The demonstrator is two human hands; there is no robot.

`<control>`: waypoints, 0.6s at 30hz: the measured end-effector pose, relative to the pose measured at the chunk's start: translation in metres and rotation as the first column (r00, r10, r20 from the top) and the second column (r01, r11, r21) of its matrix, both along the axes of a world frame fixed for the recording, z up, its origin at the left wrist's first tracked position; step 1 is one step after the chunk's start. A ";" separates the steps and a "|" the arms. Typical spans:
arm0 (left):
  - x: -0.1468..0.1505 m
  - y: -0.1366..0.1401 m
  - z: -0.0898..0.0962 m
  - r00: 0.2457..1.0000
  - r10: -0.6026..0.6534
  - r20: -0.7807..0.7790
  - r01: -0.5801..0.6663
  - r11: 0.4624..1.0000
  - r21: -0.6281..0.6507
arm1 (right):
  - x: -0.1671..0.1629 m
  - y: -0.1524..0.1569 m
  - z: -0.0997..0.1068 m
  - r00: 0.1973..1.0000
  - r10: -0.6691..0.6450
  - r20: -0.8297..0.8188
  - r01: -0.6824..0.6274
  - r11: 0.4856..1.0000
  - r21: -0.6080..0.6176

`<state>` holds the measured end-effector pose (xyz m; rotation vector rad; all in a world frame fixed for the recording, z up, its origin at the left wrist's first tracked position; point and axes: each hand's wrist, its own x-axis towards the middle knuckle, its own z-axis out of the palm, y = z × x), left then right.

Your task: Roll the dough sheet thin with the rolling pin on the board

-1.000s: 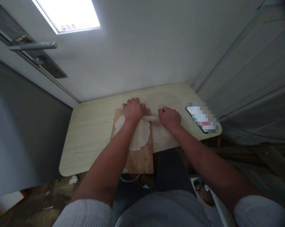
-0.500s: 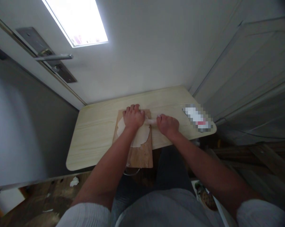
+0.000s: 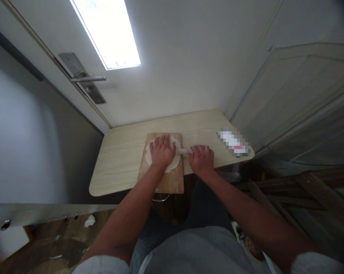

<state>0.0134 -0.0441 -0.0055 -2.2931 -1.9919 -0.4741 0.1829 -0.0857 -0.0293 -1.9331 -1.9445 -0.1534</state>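
Table point(image 3: 117, 156): pale, beside windowed door point(image 3: 174, 83)
Board point(image 3: 174, 184): under dough point(image 3: 173, 164)
Left hand point(image 3: 162, 153): spread over pin point(image 3: 183, 151)
Right hand point(image 3: 202, 160): curled around pin

Board point(image 3: 172, 182), pixelated phone point(image 3: 234, 142) on table point(image 3: 117, 160)

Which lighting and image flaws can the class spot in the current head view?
Head view: the window glares nearly white; head view: the dough shows little surface detail; head view: the phone-like object is pixelated, and the top right corner is dark.
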 end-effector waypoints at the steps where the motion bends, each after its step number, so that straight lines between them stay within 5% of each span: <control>1: -0.001 -0.003 -0.001 1.000 -0.007 -0.001 0.007 1.000 0.005 | 0.000 -0.004 -0.002 1.000 0.019 -0.013 -0.018 1.000 0.021; 18: -0.015 -0.064 -0.007 1.000 -0.016 0.013 0.017 1.000 -0.020 | 0.000 -0.051 -0.009 0.994 0.113 -0.004 -0.112 0.991 0.067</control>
